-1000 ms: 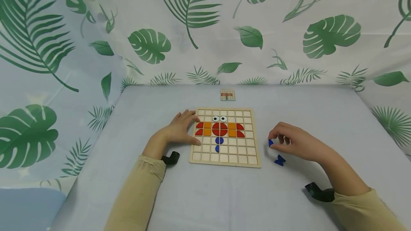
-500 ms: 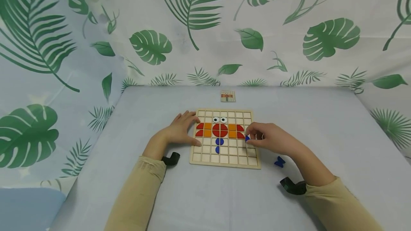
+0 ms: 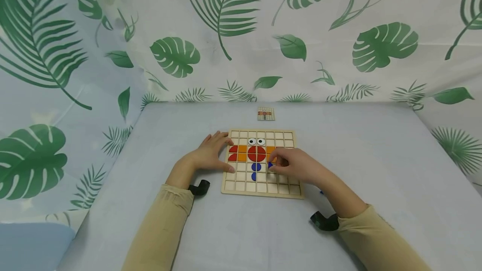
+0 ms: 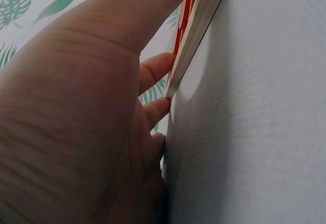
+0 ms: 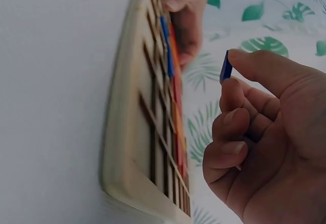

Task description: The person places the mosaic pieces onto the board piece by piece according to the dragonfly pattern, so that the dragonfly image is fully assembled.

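A wooden grid board (image 3: 260,195) lies on the table, with eye pieces (image 3: 256,141), a red circle (image 3: 257,154) of quarter pieces, orange squares (image 3: 242,154) and blue pieces (image 3: 256,167) set in its cells. My left hand (image 3: 208,154) rests at the board's left edge, thumb and fingers spread and touching it. Over the board's right half, my right hand (image 3: 299,164) pinches a small blue tile (image 5: 226,66) between thumb and index finger, raised above the cells. The right hand covers several cells and most of the red pieces on that side.
Behind the board lies a small pattern card (image 3: 265,113). Another blue piece (image 3: 321,192) is partly hidden by the right forearm. Black wrist devices (image 3: 324,221) sit under both wrists. A leaf-printed curtain (image 3: 233,66) stands behind the table.
From right of the board, my right hand has moved left over the cells, carrying the blue tile. My left hand stays in place at the edge.
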{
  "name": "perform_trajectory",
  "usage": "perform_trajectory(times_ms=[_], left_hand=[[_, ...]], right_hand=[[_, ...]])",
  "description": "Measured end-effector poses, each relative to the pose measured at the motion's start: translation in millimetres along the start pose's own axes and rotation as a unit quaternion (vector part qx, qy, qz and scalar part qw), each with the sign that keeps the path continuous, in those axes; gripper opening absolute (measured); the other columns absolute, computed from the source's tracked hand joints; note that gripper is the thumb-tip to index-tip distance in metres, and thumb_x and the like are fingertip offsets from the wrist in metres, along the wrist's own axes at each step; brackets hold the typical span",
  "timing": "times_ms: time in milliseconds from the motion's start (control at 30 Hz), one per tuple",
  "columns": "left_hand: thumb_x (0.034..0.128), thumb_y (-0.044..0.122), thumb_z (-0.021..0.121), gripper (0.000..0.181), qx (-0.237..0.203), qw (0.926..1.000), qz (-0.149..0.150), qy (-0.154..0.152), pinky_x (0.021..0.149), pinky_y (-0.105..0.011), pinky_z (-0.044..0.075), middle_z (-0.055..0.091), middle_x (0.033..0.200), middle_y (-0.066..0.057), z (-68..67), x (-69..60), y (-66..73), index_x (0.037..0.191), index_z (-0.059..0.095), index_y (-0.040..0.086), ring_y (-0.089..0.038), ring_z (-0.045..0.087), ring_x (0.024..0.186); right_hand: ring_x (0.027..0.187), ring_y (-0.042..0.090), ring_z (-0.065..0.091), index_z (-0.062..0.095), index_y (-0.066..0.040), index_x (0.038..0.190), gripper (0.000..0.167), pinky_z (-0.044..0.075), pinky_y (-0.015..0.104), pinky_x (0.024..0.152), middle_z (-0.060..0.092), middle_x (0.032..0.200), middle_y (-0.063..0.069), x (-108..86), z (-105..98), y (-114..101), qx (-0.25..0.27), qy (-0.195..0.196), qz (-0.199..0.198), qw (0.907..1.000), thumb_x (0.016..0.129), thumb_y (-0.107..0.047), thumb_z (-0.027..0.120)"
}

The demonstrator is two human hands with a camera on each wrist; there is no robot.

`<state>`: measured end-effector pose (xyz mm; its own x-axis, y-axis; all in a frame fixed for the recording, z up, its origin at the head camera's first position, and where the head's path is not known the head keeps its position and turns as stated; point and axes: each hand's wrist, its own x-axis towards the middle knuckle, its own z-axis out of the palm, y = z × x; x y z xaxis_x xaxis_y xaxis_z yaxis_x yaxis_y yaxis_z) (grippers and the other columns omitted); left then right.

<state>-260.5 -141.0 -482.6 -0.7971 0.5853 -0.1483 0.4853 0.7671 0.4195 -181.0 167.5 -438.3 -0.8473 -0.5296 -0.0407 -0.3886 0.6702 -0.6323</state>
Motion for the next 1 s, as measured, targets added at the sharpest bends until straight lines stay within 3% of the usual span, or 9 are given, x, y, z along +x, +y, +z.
perform_trajectory(times_ms=[500,1000], left_hand=[[0.0659,0.074,0.073,0.086,-0.001,1.0,0.003,-0.001,0.117,-0.043,-0.002,0.019,0.159,-0.005,0.3,-0.8,-1.3,0.131,0.045,0.024,-0.028,0.004,0.148],[0.067,0.073,0.073,0.086,-0.008,0.9999,0.007,-0.004,0.117,-0.044,-0.003,0.018,0.159,-0.006,-2.4,-0.9,-0.9,0.132,0.044,0.024,-0.029,0.003,0.148]], right_hand=[[0.062,0.011,0.051,0.065,-0.019,0.104,0.021,0.045,0.029,0.057,0.055,0.071,-0.009,7.2,28,-4,0.0,-0.021,-0.001,0.9998,0.089,-0.03,0.073],[0.064,0.01,0.053,0.064,-0.026,0.101,0.022,0.045,0.03,0.057,0.056,0.069,-0.013,7.7,44,-8,-0.045,-0.007,0.057,0.9973,0.086,-0.038,0.075]])
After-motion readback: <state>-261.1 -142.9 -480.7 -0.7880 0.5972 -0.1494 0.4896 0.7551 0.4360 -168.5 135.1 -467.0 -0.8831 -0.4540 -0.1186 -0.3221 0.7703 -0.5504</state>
